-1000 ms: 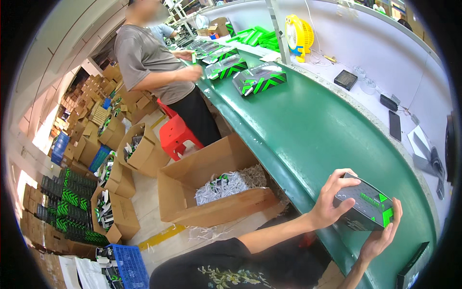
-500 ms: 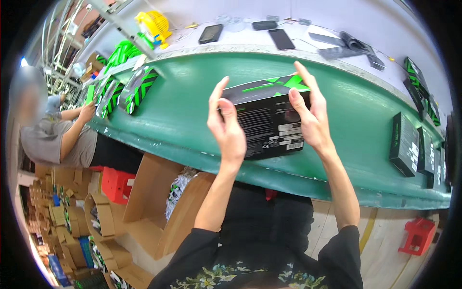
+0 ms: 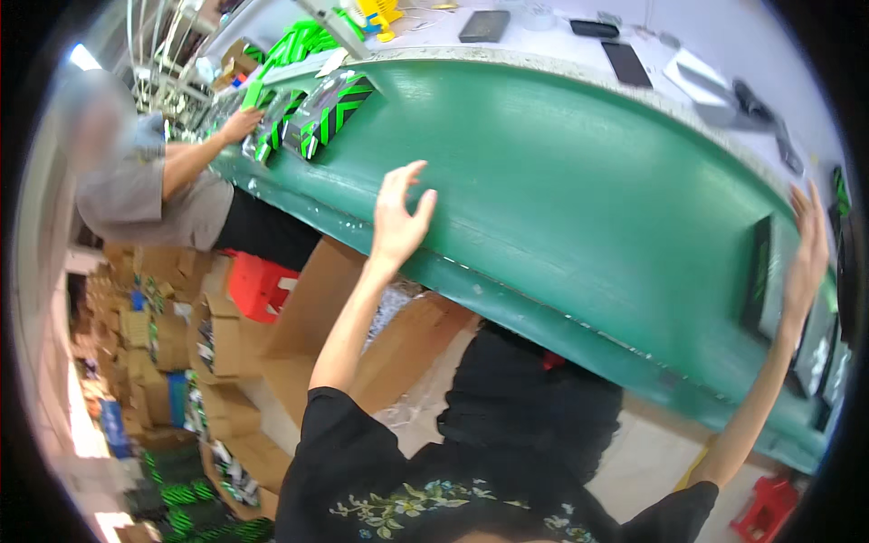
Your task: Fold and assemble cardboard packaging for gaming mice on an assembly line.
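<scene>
My left hand (image 3: pixel 403 217) hovers above the near part of the green work surface (image 3: pixel 543 199). Its fingers are apart and nothing is in it. Over at the far right, my right hand (image 3: pixel 804 258) has its fingers stretched upward, slightly blurred. It lies beside or over a dark upright box (image 3: pixel 762 271); whether it touches the box, I cannot tell. More dark boxes (image 3: pixel 816 348) stand behind that one, partly covered by my right hand and forearm.
To the left, a co-worker's hand (image 3: pixel 243 125) is near black-and-green boxes (image 3: pixel 328 116). A phone (image 3: pixel 626 65) lies on the back ledge. Below the surface stand an open carton (image 3: pixel 398 353), a red stool (image 3: pixel 258 288) and another red stool (image 3: pixel 765 511).
The black-and-green box has left the space between my hands. My right hand has swung far right to the standing boxes, my left hand has opened, and the view has shifted.
</scene>
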{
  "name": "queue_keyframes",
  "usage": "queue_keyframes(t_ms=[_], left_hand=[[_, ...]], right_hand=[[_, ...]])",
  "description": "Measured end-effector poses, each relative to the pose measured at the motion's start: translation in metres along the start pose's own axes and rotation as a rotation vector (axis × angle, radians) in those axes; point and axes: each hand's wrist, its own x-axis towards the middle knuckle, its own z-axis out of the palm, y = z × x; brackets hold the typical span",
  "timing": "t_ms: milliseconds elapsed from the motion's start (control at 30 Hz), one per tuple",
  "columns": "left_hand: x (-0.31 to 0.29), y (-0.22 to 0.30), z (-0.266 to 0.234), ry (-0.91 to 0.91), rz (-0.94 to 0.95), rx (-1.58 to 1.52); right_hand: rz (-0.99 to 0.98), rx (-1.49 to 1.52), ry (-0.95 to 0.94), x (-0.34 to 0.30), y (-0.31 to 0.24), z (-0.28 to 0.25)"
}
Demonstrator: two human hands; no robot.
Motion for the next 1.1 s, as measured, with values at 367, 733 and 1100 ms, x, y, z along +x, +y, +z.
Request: queue_keyframes(t_ms=[367,733,1100], left_hand=[[0.076,-0.225,-0.135,0.136,-0.033,1.142],[0.068,-0.106,-0.063,0.075,0.504,0.836],[-0.073,0.136,0.023,-0.264,0.401,0.217]], right_hand=[[-0.423,-0.132,-0.293,-0.112,-0.068,0.145],[-0.225,0.169,-0.406,-0.12,-0.077,0.147],[-0.182,0.386,-0.523,-0.135,-0.085,0.157]])
